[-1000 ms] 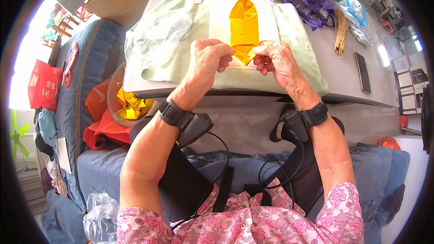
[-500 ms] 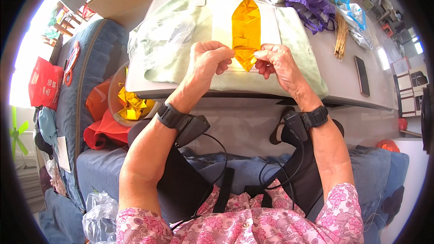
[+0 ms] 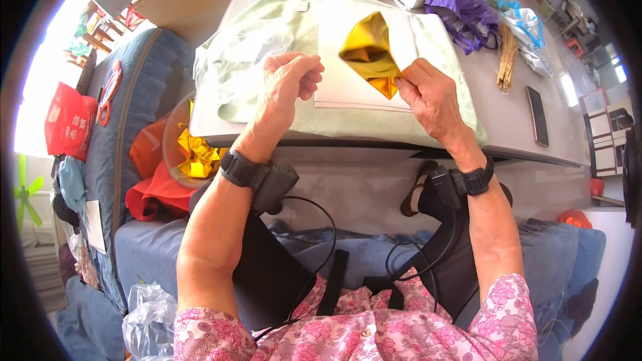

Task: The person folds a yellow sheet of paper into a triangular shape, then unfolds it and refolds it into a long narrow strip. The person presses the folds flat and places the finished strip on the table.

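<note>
A folded sheet of gold foil paper (image 3: 372, 52) is raised over the table, tilted, with its dull side partly showing. My right hand (image 3: 431, 99) pinches the foil's lower right corner between thumb and fingers. Apart from the foil, to its left, my left hand (image 3: 289, 83) has its fingers curled together, and nothing shows in them. Beneath the foil lie white sheets of paper (image 3: 334, 87) on a pale green cloth (image 3: 307, 120). Dark bands with small boxes are strapped round both my wrists.
Left of the table, a clear tub (image 3: 172, 160) holds folded gold foil pieces (image 3: 198, 157). A clear plastic bag (image 3: 244, 60) lies on the cloth's left side. Further right are a purple bag (image 3: 461, 13), a bundle of straw (image 3: 507, 60) and a phone (image 3: 537, 116). A cardboard box (image 3: 184, 0) stands at the back left.
My left hand has let go of the foil and moved left. My right hand has shifted slightly right, and the foil has tilted and turned in its pinch.
</note>
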Demonstrator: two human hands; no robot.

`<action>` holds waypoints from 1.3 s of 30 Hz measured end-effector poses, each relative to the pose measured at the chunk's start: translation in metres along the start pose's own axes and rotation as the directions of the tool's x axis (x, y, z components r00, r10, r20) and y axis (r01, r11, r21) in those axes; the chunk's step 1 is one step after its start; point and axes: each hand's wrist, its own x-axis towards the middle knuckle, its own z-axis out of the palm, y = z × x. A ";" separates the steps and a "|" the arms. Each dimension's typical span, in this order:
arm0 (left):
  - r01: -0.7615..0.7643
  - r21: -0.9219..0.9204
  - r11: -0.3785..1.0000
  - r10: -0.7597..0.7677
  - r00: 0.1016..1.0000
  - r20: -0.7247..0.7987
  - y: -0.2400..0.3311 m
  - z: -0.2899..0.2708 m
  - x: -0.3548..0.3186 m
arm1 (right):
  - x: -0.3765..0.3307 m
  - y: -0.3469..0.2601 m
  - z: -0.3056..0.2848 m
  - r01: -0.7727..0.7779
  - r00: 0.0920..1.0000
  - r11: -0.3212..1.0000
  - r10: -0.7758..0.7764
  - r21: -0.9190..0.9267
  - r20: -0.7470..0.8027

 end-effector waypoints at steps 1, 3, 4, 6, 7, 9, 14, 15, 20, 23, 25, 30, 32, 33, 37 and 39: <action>-0.005 -0.008 1.000 0.005 1.000 -0.002 0.001 -0.003 0.001 | -0.001 -0.001 -0.002 0.049 0.998 0.996 -0.046 -0.081 0.030; -0.027 -0.008 1.000 0.027 1.000 -0.009 0.003 -0.005 0.000 | -0.001 0.000 -0.001 0.139 0.990 0.980 -0.137 -0.141 0.030; -0.028 0.003 1.000 0.028 1.000 -0.011 0.003 -0.006 0.001 | -0.002 0.001 0.000 0.184 0.983 0.968 -0.181 -0.170 0.031; -0.030 0.025 0.999 0.031 0.999 -0.016 0.004 -0.008 0.003 | -0.003 0.002 0.000 0.230 0.973 0.949 -0.220 -0.215 0.072; -0.020 0.042 0.999 0.021 0.999 -0.026 0.005 -0.008 0.002 | -0.003 0.002 0.001 0.254 0.967 0.938 -0.238 -0.237 0.093; -0.001 0.067 0.998 0.003 0.999 -0.042 0.007 -0.006 0.003 | -0.003 0.001 0.002 0.291 0.956 0.927 -0.273 -0.238 0.106; -0.048 0.042 0.998 0.048 0.999 -0.010 0.008 -0.007 0.004 | -0.004 -0.004 0.005 0.350 0.933 0.899 -0.311 -0.264 0.178; -0.051 0.038 0.998 0.051 0.999 -0.016 0.010 -0.007 0.003 | -0.004 -0.005 0.004 0.357 0.930 0.898 -0.314 -0.258 0.193; -0.027 0.098 0.995 0.017 0.995 0.094 0.012 -0.015 0.007 | -0.005 -0.010 0.007 0.393 0.911 0.887 -0.338 -0.243 0.237; -0.041 0.163 0.986 0.012 0.985 0.173 0.010 -0.017 0.008 | -0.003 -0.014 0.007 0.413 0.900 0.884 -0.360 -0.218 0.245; -0.055 0.197 0.979 0.017 0.981 0.192 0.009 -0.016 0.007 | -0.003 -0.016 0.007 0.419 0.897 0.884 -0.367 -0.206 0.247; -0.074 0.227 0.971 0.037 0.985 0.167 0.011 -0.012 0.005 | -0.004 -0.016 0.009 0.435 0.890 0.877 -0.384 -0.205 0.246; -0.086 0.261 0.962 0.034 0.980 0.197 0.010 -0.017 0.006 | -0.004 -0.017 0.009 0.443 0.886 0.874 -0.393 -0.200 0.246; -0.092 0.276 0.957 0.033 0.976 0.213 0.010 -0.018 0.007 | -0.004 -0.017 0.009 0.449 0.884 0.871 -0.402 -0.199 0.238; -0.072 0.283 0.956 0.006 0.973 0.230 0.010 -0.017 0.007 | -0.005 -0.015 0.011 0.453 0.881 0.872 -0.406 -0.185 0.245; -0.066 0.292 0.954 -0.006 0.971 0.240 0.009 -0.017 0.007 | -0.006 -0.015 0.012 0.450 0.883 0.874 -0.406 -0.181 0.234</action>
